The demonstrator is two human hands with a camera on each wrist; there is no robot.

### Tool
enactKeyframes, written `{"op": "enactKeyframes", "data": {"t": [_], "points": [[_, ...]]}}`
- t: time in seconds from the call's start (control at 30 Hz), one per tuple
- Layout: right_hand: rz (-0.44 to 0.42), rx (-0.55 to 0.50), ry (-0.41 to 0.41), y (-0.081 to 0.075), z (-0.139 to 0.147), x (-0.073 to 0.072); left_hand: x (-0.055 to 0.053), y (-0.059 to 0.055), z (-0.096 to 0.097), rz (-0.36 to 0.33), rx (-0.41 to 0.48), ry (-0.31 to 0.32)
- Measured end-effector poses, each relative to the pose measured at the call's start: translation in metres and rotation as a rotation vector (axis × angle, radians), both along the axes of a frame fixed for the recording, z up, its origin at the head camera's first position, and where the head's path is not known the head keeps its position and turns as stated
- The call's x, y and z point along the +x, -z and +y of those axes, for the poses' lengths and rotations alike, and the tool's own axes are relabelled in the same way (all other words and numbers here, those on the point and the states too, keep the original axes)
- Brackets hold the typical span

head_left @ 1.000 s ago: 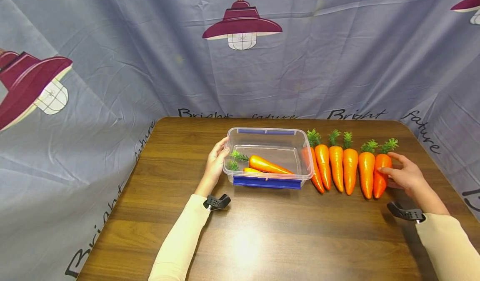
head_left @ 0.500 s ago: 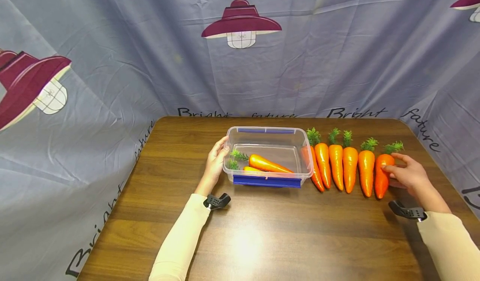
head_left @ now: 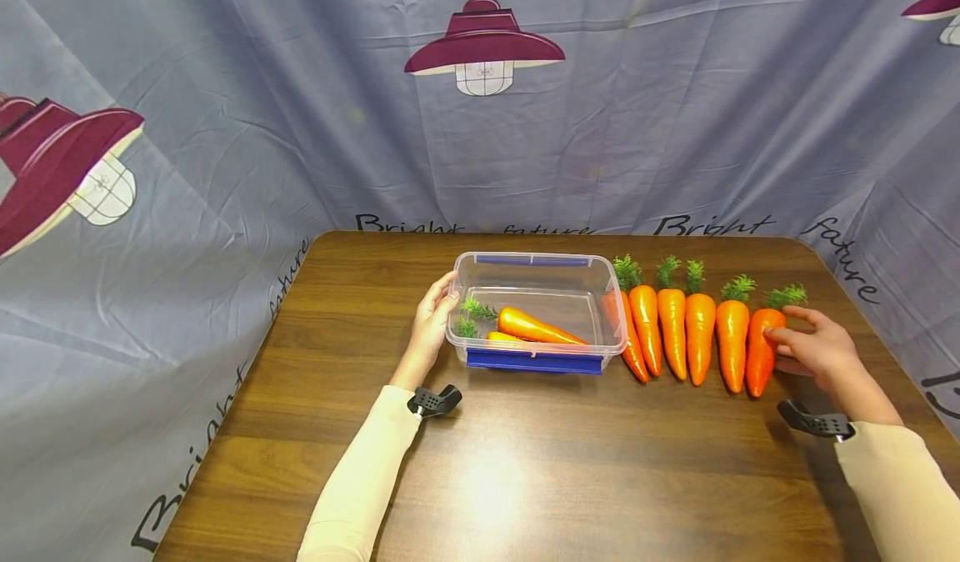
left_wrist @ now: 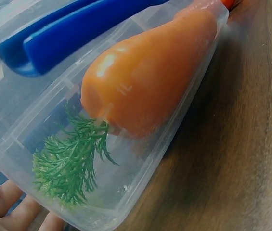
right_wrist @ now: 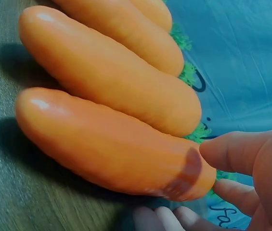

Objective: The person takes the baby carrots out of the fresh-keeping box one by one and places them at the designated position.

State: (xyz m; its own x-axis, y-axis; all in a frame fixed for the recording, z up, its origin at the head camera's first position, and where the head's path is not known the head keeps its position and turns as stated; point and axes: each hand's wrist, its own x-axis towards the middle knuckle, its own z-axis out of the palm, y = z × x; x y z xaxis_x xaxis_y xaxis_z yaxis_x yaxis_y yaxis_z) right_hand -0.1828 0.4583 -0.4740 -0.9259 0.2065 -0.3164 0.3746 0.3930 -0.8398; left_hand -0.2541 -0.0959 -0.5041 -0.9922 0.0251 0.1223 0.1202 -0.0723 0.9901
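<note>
A clear plastic box [head_left: 528, 270] with blue side clips stands mid-table, holding an orange carrot [head_left: 536, 326] and a partly hidden yellow-orange one [head_left: 501, 337], green tops to the left. My left hand [head_left: 431, 320] rests at the box's left end, fingers against the outer wall. In the left wrist view those fingers [left_wrist: 22, 211] show beside the wall. On the right, my right hand [head_left: 821, 349] holds the red-orange carrot [head_left: 761, 358] at the row's end. Its thumb [right_wrist: 227, 150] touches the carrot's thick end; other fingers lie at its top and outer side.
Several more carrots [head_left: 700, 341] lie side by side between the box and my right hand, tips towards me; the leftmost is partly behind the box's wall. The wooden table [head_left: 600, 479] borders a grey-blue curtain [head_left: 337, 112] printed with lamps and lettering.
The end carrot under my right hand has shifted slightly right, and its leafy top has swung right. My left hand and the box keep their place.
</note>
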Motion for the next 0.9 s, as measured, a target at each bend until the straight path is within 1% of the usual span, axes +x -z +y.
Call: {"op": "enactKeyframes", "data": {"t": [0.13,0.3,0.43,0.53,0.63,0.77,0.9], "points": [[0.013,0.027,0.002,-0.003,0.0,0.001,0.0,-0.001,0.0,-0.009,0.017,0.005],[0.025,0.155,0.042,-0.009,-0.003,0.004,0.0,-0.001,0.001,-0.006,0.007,0.005],[0.086,0.262,0.039,-0.018,-0.012,0.002,0.0,-0.001,0.001,0.001,-0.003,0.005],[0.15,0.304,0.003,-0.028,-0.025,-0.002,0.0,-0.001,0.0,0.002,-0.005,0.004],[0.207,0.314,-0.064,-0.041,-0.044,-0.008,0.0,-0.001,0.0,0.001,-0.008,0.003],[0.241,0.325,-0.164,-0.057,-0.073,-0.017,0.0,-0.001,0.0,0.001,-0.012,0.0],[0.25,0.319,-0.239,-0.069,-0.102,-0.025,0.001,-0.002,0.0,0.0,-0.012,0.002]]}}
